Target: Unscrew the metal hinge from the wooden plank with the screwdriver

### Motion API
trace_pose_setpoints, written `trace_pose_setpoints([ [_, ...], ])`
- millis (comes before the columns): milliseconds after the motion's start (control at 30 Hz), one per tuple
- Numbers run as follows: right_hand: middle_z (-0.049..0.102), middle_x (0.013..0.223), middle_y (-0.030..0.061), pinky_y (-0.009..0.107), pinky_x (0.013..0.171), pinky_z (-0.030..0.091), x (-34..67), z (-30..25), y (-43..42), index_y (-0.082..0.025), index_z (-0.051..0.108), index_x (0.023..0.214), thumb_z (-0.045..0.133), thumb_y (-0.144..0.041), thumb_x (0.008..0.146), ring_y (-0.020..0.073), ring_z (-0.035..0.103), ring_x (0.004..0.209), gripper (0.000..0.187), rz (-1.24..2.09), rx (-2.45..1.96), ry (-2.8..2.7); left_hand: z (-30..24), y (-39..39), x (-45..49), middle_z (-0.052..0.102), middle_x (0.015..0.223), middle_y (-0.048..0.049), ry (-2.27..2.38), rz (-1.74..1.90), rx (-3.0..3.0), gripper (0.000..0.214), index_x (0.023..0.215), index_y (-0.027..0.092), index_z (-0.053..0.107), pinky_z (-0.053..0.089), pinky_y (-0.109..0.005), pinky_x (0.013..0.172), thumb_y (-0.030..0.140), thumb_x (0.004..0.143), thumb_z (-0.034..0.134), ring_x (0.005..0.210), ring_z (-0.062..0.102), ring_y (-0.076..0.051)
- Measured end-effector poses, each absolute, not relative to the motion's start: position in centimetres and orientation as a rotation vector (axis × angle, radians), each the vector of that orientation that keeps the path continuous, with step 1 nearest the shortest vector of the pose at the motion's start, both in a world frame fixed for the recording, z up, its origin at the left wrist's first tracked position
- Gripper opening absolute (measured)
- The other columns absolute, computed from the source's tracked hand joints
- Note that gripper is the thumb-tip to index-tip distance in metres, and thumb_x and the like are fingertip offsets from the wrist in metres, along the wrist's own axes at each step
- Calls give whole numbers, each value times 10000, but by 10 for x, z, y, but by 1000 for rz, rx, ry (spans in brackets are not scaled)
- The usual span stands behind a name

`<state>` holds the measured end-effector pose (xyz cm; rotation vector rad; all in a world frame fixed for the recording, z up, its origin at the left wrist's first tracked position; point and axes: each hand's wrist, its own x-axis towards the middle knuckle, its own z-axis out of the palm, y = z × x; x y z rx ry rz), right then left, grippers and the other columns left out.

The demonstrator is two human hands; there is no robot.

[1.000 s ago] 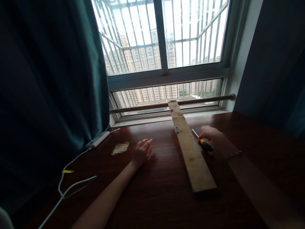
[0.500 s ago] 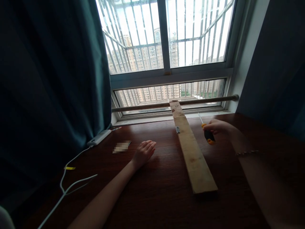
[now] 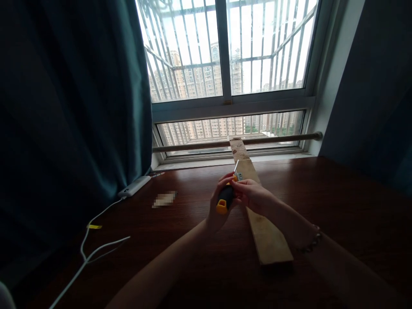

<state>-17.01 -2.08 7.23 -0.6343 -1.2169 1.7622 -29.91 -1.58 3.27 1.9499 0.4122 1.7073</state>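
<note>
On the dark wooden tabletop, plank points at window, curtain alongside; left hand and right hand both grip screwdriver.

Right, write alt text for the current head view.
A person's left hand and right hand hold a black-and-yellow screwdriver near a wooden board on a dark tabletop. Behind is a barred window; a blue curtain hangs at left.

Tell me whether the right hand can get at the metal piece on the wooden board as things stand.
Likely yes: the metal piece shows just beyond the right hand, but that hand is on the screwdriver and would probably have to let go first.
</note>
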Motion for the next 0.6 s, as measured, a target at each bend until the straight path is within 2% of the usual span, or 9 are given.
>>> trace_pose_setpoints([
  [67, 605, 605, 29, 162, 410, 359, -156, 81, -12, -99, 639, 726, 699, -444, 673, 63, 501, 488, 354, 1634, -735, -1348, 46, -12, -302, 538, 1201, -94, 349, 1743, 1858, 390, 1038, 222, 552, 438, -393, 916, 285, 680, 692, 1079, 539, -247],
  [133, 645, 696, 52, 174, 414, 350, -130, 85, 10, -110, 651, 750, 697, -408, 677, 72, 501, 509, 311, 1301, -901, -1390, 64, -3, -308, 588, 1116, -86, 355, 1841, 1698, 287, 959, 206, 561, 480, -375, 846, 302, 709, 663, 948, 609, -215],
  [200, 654, 783, 37, 189, 499, 407, -101, 80, 40, -148, 640, 786, 726, -328, 647, 102, 546, 627, 243, 840, -1002, -1129, 86, 11, -314, 623, 1031, -82, 415, 1975, 1505, 237, 898, 184, 563, 514, -331, 749, 331, 728, 639, 810, 644, -179],
  [233, 654, 819, 28, 200, 559, 437, -89, 73, 55, -168, 625, 830, 747, -280, 618, 119, 567, 699, 269, 758, -1036, -983, 97, 20, -317, 637, 986, -80, 470, 2027, 1408, 236, 867, 170, 568, 521, -301, 695, 342, 723, 641, 753, 650, -164],
  [300, 653, 836, 35, 229, 647, 471, -73, 53, 79, -183, 605, 855, 736, -220, 625, 147, 589, 776, 267, 995, -1073, -840, 116, 38, -324, 659, 893, -82, 608, 2015, 1233, 273, 815, 140, 587, 512, -251, 579, 395, 723, 625, 614, 640, -131],
  [367, 661, 817, 81, 288, 685, 499, -69, 31, 93, -145, 609, 863, 670, -217, 689, 186, 618, 768, 198, 1280, -1022, -893, 128, 58, -330, 667, 826, -66, 700, 1869, 1061, 288, 808, 139, 592, 481, -218, 492, 396, 693, 653, 547, 625, -120],
  [467, 673, 847, 107, 362, 734, 511, -75, 4, 97, -103, 585, 980, 549, -302, 788, 225, 644, 771, 279, 1836, -805, -1013, 128, 87, -336, 664, 764, -33, 701, 1567, 882, 240, 795, 148, 592, 449, -189, 450, 222, 614, 731, 527, 610, -105],
  [533, 678, 885, 106, 376, 753, 509, -80, -6, 95, -96, 557, 1050, 483, -343, 823, 234, 650, 790, 344, 1962, -695, -1009, 118, 104, -338, 653, 713, -20, 682, 1430, 768, 204, 767, 134, 596, 436, -175, 442, 136, 607, 722, 471, 562, -65],
  [600, 677, 927, 106, 371, 779, 502, -82, -10, 94, -96, 538, 1092, 454, -343, 831, 236, 650, 826, 369, 1949, -640, -979, 106, 115, -339, 635, 663, -13, 670, 1349, 683, 162, 756, 115, 607, 418, -157, 425, 112, 625, 703, 413, 497, -27],
])
